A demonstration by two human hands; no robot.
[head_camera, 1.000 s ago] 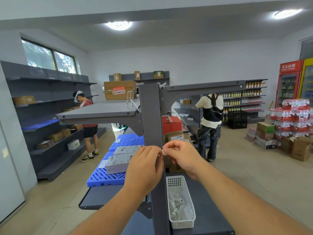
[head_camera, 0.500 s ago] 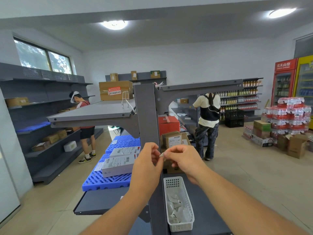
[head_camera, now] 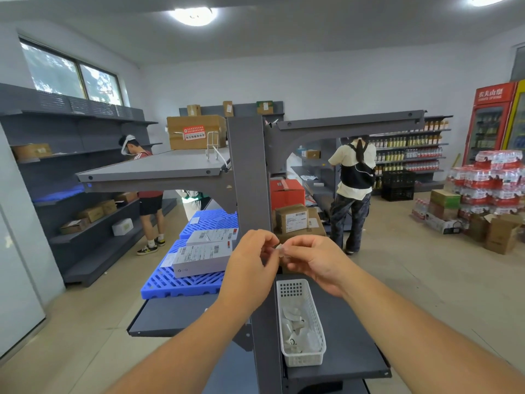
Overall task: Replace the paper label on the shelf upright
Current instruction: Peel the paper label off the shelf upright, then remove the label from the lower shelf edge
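Observation:
A dark grey shelf upright [head_camera: 250,172] rises in the middle of the view. In front of it, at about chest height, both hands meet. My left hand [head_camera: 251,268] and my right hand [head_camera: 315,261] pinch a small white paper label [head_camera: 279,249] between their fingertips. The label is mostly hidden by the fingers, and I cannot tell whether it touches the upright. Just below, on the lower shelf to the right of the upright, a white mesh basket [head_camera: 315,322] holds several crumpled white paper pieces.
Blue plastic pallets [head_camera: 181,282] with grey boxes [head_camera: 201,258] lie on the left lower shelf. Cardboard boxes [head_camera: 292,220] sit behind the upright. Two people stand farther back: one [head_camera: 145,191] at the left wall shelves, one [head_camera: 353,189] in the aisle. Stacked water packs [head_camera: 488,180] stand right.
My hands have drawn slightly lower and closer to me, still pinching the label together. The camera has shifted a little; the two people stay in place.

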